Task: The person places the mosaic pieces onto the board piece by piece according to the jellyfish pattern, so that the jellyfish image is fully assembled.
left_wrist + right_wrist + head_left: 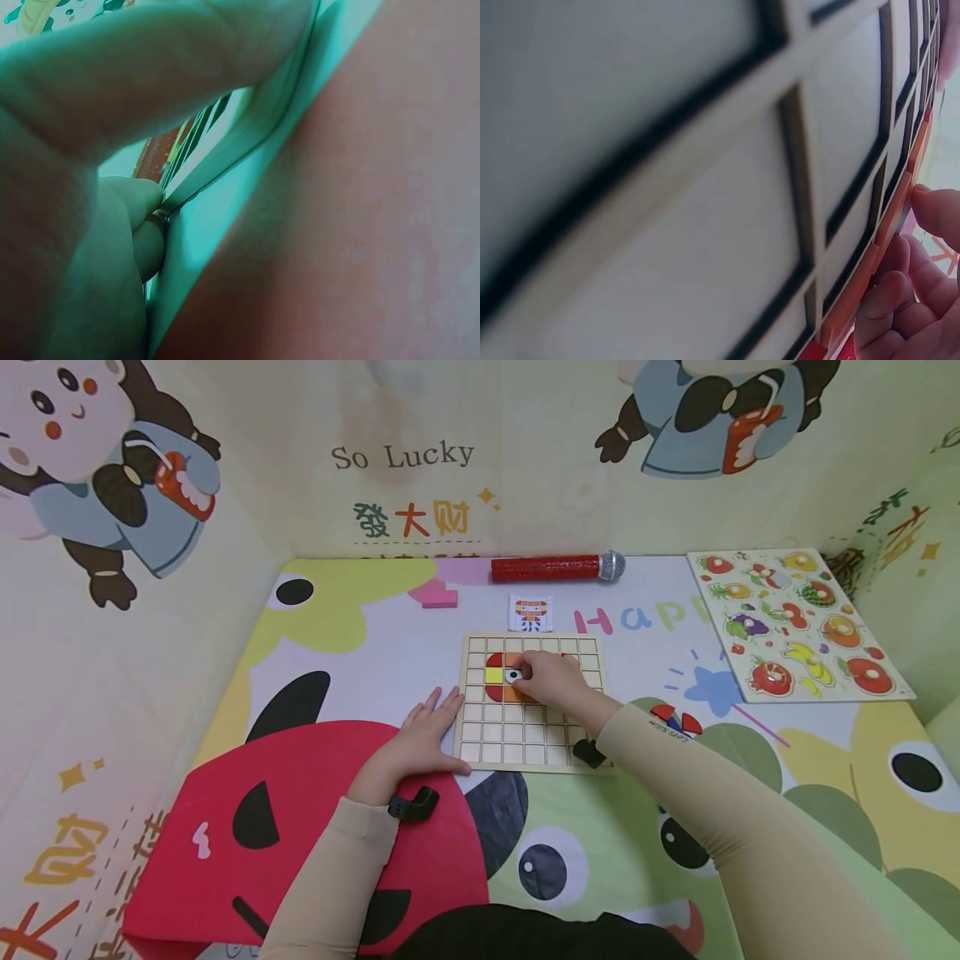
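Observation:
A wooden grid board point(495, 735) lies on the table, with orange, red and yellow tiles point(494, 676) set in its upper cells. My right hand point(558, 681) reaches over the board and pinches a small square eye tile point(513, 677) beside the yellow one. The right wrist view shows that hand's thumb and curled fingers point(892, 300) close to the row of orange tiles point(892, 214). Spread along the board's left edge, my left hand point(423, 739) touches it with its fingers, thumb at the lower corner. In the left wrist view the thumb point(187, 71) overlaps the board's side.
A small pattern card point(531, 613) lies just behind the board. Farther back are a red microphone point(551, 568) and a pink block point(439, 599). A fruit puzzle board point(802, 627) lies at the right. Several loose red and blue tiles point(678, 720) sit by the right forearm.

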Tool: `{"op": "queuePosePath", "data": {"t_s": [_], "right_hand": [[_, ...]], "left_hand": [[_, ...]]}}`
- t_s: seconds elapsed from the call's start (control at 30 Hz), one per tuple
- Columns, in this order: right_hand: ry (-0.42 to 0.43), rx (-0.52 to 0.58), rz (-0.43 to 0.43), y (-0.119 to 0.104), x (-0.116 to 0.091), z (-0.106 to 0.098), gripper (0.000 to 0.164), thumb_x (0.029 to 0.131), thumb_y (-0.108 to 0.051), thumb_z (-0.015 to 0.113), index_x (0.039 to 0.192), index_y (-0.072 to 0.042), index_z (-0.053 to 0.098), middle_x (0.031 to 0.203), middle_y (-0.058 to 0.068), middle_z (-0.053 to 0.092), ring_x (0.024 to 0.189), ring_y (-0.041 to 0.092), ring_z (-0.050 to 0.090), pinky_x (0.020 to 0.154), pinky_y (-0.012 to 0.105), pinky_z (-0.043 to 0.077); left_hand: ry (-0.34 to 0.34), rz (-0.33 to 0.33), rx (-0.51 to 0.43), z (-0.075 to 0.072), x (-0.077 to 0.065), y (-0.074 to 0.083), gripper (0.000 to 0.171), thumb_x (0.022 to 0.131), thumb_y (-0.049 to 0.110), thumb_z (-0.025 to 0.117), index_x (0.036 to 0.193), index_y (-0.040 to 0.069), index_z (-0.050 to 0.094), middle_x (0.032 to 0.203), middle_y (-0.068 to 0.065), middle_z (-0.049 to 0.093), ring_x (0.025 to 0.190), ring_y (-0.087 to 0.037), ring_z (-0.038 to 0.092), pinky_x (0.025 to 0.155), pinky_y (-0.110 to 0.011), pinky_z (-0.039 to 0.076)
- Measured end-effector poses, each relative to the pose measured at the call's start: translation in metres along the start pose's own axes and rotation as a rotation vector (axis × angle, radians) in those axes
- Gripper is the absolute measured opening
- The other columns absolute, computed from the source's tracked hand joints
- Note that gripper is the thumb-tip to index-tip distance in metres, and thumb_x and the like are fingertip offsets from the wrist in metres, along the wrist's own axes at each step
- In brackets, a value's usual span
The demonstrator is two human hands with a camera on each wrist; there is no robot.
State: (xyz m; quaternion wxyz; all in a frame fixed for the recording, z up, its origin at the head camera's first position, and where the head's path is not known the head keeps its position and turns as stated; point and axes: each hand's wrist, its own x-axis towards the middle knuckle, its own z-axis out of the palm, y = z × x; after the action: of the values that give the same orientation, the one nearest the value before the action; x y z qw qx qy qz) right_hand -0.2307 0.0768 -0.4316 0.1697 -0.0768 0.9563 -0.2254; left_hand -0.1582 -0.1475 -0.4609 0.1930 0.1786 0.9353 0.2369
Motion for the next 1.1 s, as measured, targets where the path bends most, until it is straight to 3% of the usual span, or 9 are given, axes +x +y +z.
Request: {"op": "queuePosePath", "data": {"t_s": [0.27, 0.53, 0.77, 1.1], "right_hand": [[0.015, 0.035, 0.004, -0.001, -0.004, -0.005, 0.025, 0.086, -0.03, 0.058, 0.108, -0.017, 0.06, 0.091, 0.0, 0.06, 0.083, 0.018, 0.052, 0.081, 0.036, 0.035], [0.101, 0.14, 0.021, 0.012, -0.012, -0.033, 0.026, 0.09, -0.025, 0.051, 0.113, -0.014, 0.058, 0.103, 0.005, 0.06, 0.089, 0.021, 0.051, 0.073, 0.032, 0.047], [0.004, 0.021, -0.105, 0.009, -0.015, -0.02, 0.021, 0.088, -0.019, 0.05, 0.104, -0.015, 0.063, 0.093, 0.004, 0.062, 0.08, 0.019, 0.05, 0.071, 0.031, 0.041], [-0.049, 0.058, -0.118, 0.002, -0.012, -0.008, 0.022, 0.087, -0.018, 0.051, 0.107, -0.014, 0.06, 0.099, 0.003, 0.062, 0.087, 0.018, 0.053, 0.08, 0.032, 0.046]], "left_hand": [[0.002, 0.001, 0.001, 0.002, 0.0, -0.001, 0.113, 0.059, 0.043, 0.08, 0.147, 0.018, 0.012, 0.154, 0.001, 0.01, 0.141, -0.023, -0.004, 0.113, -0.05, 0.007], [0.002, 0.0, -0.001, -0.001, 0.0, -0.001, 0.114, 0.059, 0.043, 0.08, 0.147, 0.019, 0.012, 0.154, 0.002, 0.01, 0.141, -0.023, -0.003, 0.113, -0.05, 0.007], [0.002, 0.0, -0.002, -0.002, 0.0, -0.002, 0.114, 0.058, 0.043, 0.08, 0.147, 0.021, 0.011, 0.154, 0.003, 0.009, 0.141, -0.022, -0.003, 0.113, -0.05, 0.007], [-0.001, -0.001, -0.01, -0.001, 0.0, -0.002, 0.114, 0.059, 0.043, 0.08, 0.147, 0.021, 0.012, 0.154, 0.004, 0.009, 0.141, -0.022, -0.003, 0.113, -0.05, 0.008]]}}
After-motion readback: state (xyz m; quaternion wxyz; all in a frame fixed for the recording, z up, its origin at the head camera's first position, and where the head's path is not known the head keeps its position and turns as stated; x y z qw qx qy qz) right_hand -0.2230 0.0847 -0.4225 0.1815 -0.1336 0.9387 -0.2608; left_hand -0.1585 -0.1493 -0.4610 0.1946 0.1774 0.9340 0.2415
